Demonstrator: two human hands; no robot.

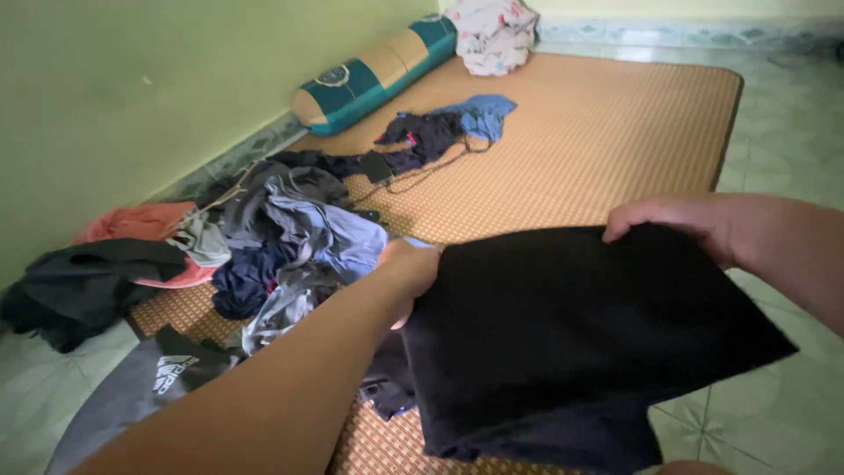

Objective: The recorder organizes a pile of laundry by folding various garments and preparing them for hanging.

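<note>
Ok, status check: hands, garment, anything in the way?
Left hand and right hand grip black garment at top edge, held up. Clothes pile on mat, left, apart.

This was a room in a home, used for sleeping. A woven straw sleeping mat (598, 132) lay flat on a pale tiled floor (774, 105) against a plain green wall (132, 88). A teal and tan bolster pillow (374, 75) rested along the wall, a floral bundle of bedding (492, 33) sat at the mat's head, and a heap of loose clothes (281, 237) was strewn across it.
</note>
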